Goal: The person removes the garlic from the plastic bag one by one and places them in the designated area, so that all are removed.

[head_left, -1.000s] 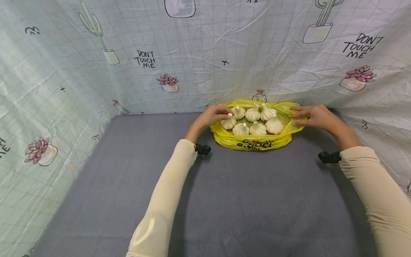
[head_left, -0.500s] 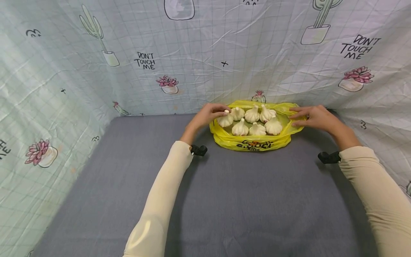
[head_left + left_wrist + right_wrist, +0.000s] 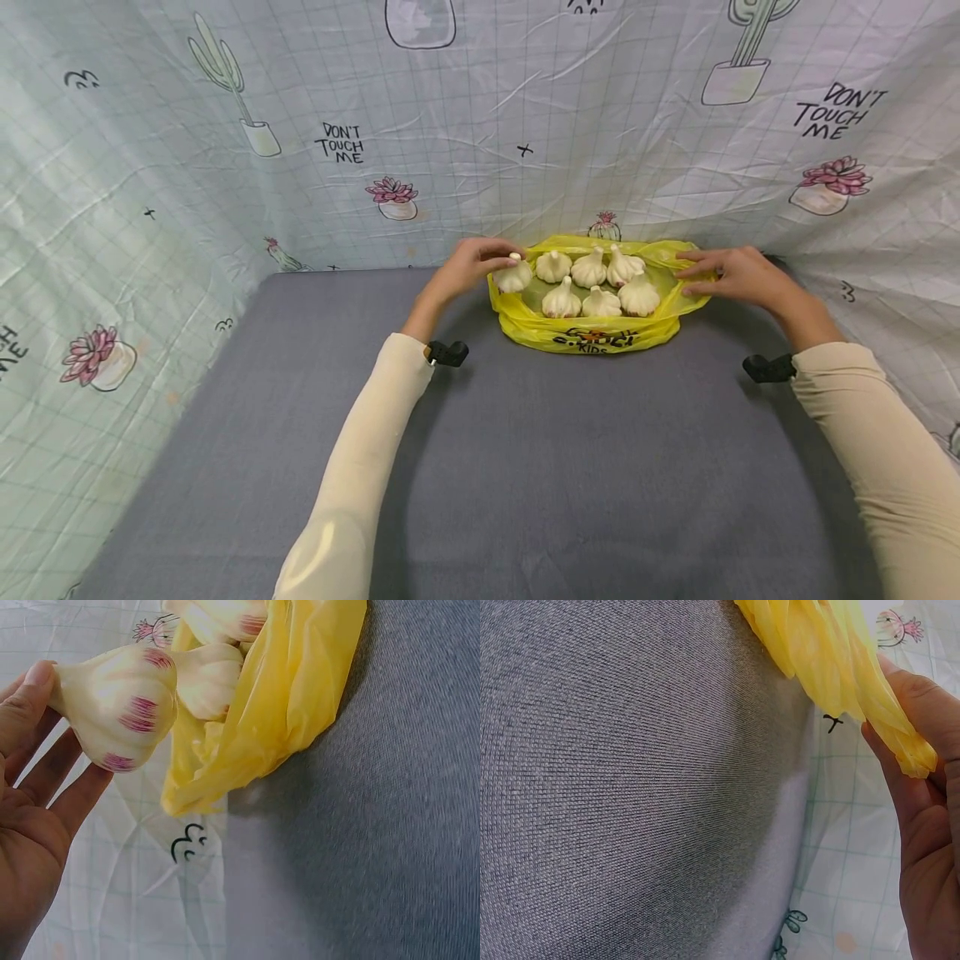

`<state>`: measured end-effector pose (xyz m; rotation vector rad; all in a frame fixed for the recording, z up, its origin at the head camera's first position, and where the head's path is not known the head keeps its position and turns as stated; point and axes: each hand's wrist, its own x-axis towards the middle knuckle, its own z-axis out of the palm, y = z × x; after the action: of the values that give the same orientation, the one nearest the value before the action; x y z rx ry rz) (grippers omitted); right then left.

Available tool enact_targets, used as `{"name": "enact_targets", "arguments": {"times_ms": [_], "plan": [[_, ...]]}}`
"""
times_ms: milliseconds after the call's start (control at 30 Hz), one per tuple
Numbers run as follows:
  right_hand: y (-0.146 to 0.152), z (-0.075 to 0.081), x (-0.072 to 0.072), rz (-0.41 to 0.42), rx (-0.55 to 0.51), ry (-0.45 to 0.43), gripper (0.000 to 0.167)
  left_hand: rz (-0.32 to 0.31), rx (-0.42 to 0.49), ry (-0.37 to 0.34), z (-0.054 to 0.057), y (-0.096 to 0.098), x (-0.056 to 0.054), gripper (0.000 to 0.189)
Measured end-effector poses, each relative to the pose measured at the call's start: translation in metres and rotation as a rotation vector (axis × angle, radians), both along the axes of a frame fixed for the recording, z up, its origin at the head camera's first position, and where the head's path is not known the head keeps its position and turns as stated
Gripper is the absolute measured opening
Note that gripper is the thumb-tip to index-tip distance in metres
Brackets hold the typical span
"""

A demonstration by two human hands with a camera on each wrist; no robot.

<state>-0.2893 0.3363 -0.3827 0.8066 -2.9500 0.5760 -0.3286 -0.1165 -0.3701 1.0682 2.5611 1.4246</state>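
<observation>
My left hand (image 3: 475, 268) pinches a garlic bulb (image 3: 124, 709) by its stem, thumb on one side and fingers on the other. White with purple-pink streaks, the bulb hangs over the left rim of a yellow plastic bag (image 3: 592, 340). Several more garlic bulbs (image 3: 588, 268) sit inside the bag, stems mostly up. At the bag's right end my right hand (image 3: 738, 275) grips the rim; in the right wrist view the yellow plastic (image 3: 832, 660) passes between its thumb and fingers.
The bag stands at the far side of a grey cloth-covered table (image 3: 600, 467). Right behind it rises a pale curtain (image 3: 465, 108) with cactus drawings, which also runs along the left side. A black wrist camera (image 3: 448, 353) is strapped to the left wrist.
My left hand has moved left, lifting the garlic bulb from among the others to the bag's left rim. A front bulb has tipped more upright. My right hand has stayed in place.
</observation>
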Motion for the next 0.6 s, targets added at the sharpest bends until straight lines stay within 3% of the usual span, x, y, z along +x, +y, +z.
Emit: {"name": "enact_targets", "arguments": {"times_ms": [600], "plan": [[0.001,0.003,0.001,0.001,-0.009,0.032,0.033,0.048,-0.023,0.010,0.014,-0.035,0.013,0.025]]}}
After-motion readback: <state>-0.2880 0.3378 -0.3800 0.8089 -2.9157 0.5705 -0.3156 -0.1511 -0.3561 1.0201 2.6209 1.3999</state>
